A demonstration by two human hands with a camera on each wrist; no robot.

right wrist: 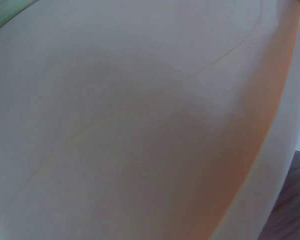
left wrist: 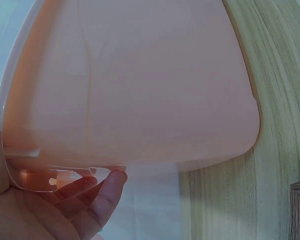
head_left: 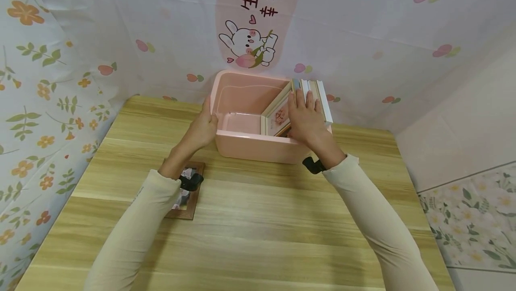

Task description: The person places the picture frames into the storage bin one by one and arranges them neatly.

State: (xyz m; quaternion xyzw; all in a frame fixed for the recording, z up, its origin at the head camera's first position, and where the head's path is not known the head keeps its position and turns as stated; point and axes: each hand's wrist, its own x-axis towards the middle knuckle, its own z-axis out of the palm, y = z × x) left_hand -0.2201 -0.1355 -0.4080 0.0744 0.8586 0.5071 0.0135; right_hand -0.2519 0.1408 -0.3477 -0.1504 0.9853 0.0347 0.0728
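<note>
A pink plastic storage bin stands near the back of the table. My left hand grips its left end at the rim; in the left wrist view the fingers curl by the handle opening. Several picture frames lean in the bin's right part, tilted, their tops rising above the rim. The front one has a pale border and a reddish picture. My right hand rests on these frames with its fingers extended. In the right wrist view the bin's wall fills the picture and hides the fingers.
A brown wooden picture frame lies on the table under the left wrist, partly covered by the arm. The wooden table reaches back to a printed cloth hanging close behind the bin. A tiled wall borders the right side.
</note>
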